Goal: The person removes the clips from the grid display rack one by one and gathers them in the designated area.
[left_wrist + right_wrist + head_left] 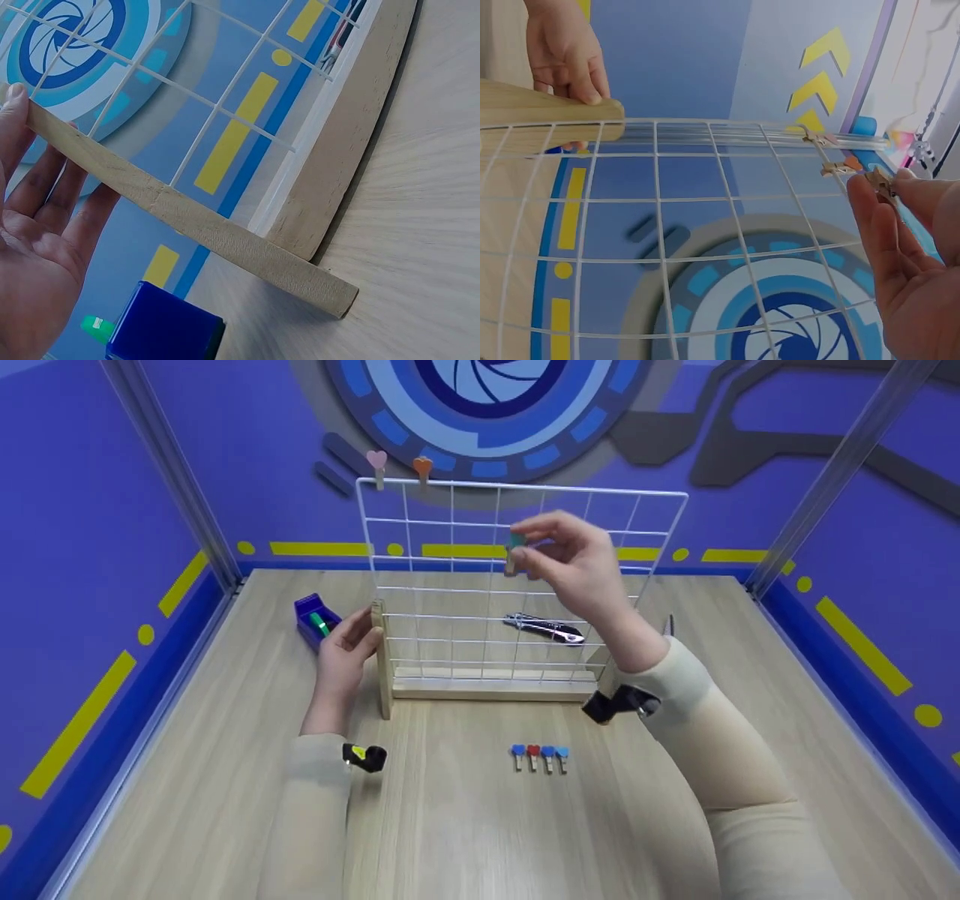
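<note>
A white wire grid [453, 522] stands upright in a wooden stand [495, 690]. My left hand [342, 656] grips the top of the stand's left post [382, 660], thumb on one side and fingers on the other in the left wrist view. Between thumb and fingertips, my right hand [574, 562] pinches a small wooden clothespin [511, 556] with a teal heart, held up in front of the grid. On the grid's top wire sit a clothespin with a pink heart [377, 465] and another with an orange heart [423, 469], both near the left corner.
Several heart clothespins [533, 757], blue and red, lie in a row on the table [450, 810] before the stand. Behind the grid lies a dark and silver tool [546, 628]. Left of the stand is a blue holder [306, 615] with a green-tipped item [319, 622].
</note>
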Demonstrator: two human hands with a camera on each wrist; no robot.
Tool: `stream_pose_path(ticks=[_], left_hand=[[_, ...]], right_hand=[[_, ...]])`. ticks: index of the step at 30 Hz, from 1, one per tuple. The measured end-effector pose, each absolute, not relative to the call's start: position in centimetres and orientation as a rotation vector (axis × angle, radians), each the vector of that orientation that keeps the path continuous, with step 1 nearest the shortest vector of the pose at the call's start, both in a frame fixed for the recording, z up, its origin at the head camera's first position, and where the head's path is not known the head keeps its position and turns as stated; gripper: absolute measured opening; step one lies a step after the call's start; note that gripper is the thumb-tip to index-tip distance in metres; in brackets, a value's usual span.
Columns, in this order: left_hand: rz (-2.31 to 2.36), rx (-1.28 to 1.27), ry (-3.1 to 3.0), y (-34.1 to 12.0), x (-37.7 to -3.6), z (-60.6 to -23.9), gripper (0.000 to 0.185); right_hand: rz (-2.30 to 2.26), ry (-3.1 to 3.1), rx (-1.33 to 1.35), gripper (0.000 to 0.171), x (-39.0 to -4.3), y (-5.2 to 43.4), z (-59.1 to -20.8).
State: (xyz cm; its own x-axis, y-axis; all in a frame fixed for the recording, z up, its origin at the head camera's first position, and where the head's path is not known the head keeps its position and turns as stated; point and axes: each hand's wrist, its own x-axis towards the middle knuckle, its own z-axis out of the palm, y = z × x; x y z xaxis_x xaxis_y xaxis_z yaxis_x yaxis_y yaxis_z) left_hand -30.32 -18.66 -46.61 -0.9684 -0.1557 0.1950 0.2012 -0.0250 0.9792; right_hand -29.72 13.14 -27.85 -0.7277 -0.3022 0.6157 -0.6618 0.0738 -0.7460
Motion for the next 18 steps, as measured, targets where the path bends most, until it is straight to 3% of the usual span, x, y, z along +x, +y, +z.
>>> stream_pose_path(ticks=[8, 18], left_hand=[[-2.073, -0.063, -2.000, -18.7, -30.4, -46.8, 0.047], [-2.063, -0.059, -2.003, -18.7, -30.3, -46.7, 0.047]], right_hand=[[1.735, -2.146, 0.996, 0.024, -28.1, 14.9, -30.9], [1.795, -2.297, 0.849, 0.024, -26.4, 16.8, -35.3]])
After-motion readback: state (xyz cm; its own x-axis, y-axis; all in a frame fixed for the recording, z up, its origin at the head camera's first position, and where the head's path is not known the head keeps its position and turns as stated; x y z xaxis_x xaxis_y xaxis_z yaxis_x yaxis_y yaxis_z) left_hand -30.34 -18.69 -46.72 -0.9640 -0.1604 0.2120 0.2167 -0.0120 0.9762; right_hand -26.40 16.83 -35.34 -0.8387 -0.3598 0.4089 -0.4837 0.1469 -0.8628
